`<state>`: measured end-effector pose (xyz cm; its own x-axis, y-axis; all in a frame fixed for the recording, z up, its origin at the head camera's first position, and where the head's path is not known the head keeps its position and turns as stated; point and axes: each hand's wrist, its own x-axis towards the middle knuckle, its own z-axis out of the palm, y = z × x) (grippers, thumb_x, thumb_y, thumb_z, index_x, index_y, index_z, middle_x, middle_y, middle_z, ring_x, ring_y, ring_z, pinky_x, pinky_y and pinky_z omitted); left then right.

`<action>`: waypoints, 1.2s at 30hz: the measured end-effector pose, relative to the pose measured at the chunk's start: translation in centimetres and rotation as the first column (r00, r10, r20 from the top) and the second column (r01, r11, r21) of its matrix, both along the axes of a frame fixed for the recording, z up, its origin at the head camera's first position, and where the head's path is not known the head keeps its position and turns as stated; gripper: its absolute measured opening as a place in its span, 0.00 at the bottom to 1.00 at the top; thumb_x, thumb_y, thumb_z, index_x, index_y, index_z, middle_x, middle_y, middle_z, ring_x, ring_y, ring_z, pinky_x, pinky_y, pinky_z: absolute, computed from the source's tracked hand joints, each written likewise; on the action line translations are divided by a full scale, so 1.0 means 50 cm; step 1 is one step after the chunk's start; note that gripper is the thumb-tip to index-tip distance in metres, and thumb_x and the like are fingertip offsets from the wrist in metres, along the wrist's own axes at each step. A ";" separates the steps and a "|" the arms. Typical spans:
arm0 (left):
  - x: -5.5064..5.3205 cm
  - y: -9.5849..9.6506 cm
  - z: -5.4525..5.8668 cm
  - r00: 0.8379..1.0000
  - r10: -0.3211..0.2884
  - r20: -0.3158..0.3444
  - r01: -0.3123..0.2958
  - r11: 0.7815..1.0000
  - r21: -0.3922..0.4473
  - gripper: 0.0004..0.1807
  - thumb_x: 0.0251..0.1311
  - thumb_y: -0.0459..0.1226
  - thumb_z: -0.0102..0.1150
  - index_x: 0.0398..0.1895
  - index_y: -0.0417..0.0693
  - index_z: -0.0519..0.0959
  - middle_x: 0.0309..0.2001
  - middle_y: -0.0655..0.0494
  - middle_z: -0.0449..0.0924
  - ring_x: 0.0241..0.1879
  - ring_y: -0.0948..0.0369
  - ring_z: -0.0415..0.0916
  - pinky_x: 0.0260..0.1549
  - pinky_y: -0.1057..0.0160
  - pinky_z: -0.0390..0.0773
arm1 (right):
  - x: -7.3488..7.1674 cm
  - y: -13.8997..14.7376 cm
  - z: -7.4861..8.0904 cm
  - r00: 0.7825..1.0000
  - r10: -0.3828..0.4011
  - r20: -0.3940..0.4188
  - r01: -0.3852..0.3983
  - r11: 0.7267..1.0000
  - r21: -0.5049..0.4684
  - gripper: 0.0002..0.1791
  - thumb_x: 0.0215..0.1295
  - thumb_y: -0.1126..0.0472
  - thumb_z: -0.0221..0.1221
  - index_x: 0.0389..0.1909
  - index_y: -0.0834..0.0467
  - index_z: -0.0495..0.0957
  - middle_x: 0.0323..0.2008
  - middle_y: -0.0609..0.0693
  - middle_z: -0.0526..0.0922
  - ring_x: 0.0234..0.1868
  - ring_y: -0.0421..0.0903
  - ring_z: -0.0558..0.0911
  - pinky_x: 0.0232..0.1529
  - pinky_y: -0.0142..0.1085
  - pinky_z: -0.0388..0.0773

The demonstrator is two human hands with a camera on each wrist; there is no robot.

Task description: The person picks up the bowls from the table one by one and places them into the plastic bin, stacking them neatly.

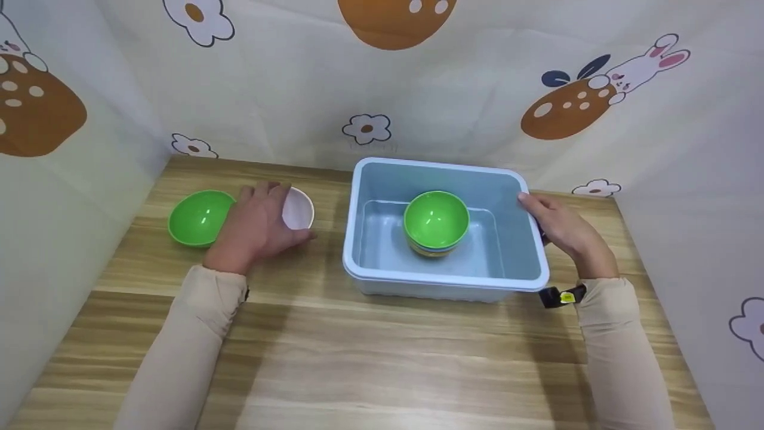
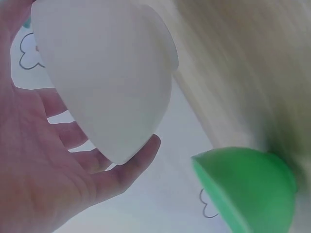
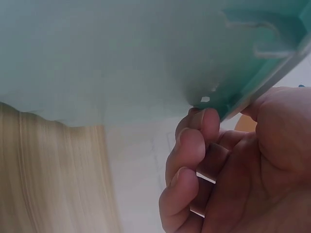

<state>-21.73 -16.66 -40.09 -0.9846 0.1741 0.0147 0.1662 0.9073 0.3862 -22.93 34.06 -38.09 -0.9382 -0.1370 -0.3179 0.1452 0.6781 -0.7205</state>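
My left hand [image 1: 253, 224] reaches over a white bowl [image 1: 299, 209], its fingers and thumb spread around the rim. In the left wrist view the white bowl [image 2: 109, 77] shows its pale outer side and foot, with fingertips along its edge. Just left of that hand sits a green bowl [image 1: 197, 221], partly covered by it. My right hand [image 1: 564, 227] holds the right rim of a light blue plastic bin [image 1: 441, 279], thumb on top and fingers curled beneath, as the right wrist view shows. Inside the bin stands a stack of bowls with a green bowl [image 1: 437, 218] uppermost.
The wood-grain table [image 1: 334, 358] carries everything. A patterned cloth [image 1: 286, 89] hangs as walls behind and along both sides, close to the bin's far edge. A black wrist camera strap [image 1: 552, 297] sits at the right wrist, near the bin's front corner.
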 end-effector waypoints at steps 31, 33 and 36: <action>0.000 0.063 0.153 0.986 -0.114 -0.118 0.104 0.991 -0.084 0.58 0.49 0.64 0.75 0.78 0.40 0.67 0.73 0.37 0.68 0.66 0.37 0.66 0.60 0.33 0.76 | 0.009 -0.007 0.009 0.993 0.061 -0.098 -0.049 0.991 0.122 0.41 0.83 0.33 0.35 0.71 0.64 0.70 0.42 0.59 0.85 0.34 0.44 0.82 0.35 0.35 0.80; -0.002 0.067 0.158 0.986 -0.119 -0.112 0.110 0.990 -0.085 0.58 0.49 0.64 0.74 0.78 0.40 0.67 0.73 0.37 0.68 0.66 0.37 0.67 0.60 0.34 0.76 | 0.011 -0.008 0.010 0.993 0.057 -0.104 -0.044 0.992 0.122 0.40 0.83 0.33 0.35 0.68 0.64 0.72 0.38 0.56 0.85 0.32 0.43 0.81 0.32 0.35 0.78; -0.005 0.073 0.163 0.985 -0.128 -0.115 0.118 0.989 -0.088 0.58 0.49 0.66 0.73 0.78 0.41 0.67 0.74 0.38 0.68 0.67 0.38 0.67 0.61 0.35 0.76 | 0.012 -0.010 0.011 0.992 0.058 -0.111 -0.045 0.993 0.113 0.40 0.83 0.33 0.35 0.64 0.65 0.74 0.36 0.55 0.85 0.31 0.44 0.81 0.32 0.35 0.79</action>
<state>-21.96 -12.99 -31.95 -0.9476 0.2992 0.1122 0.3191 0.9044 0.2833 -22.35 33.55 -37.56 -0.9618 -0.1560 -0.2251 0.0292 0.7587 -0.6508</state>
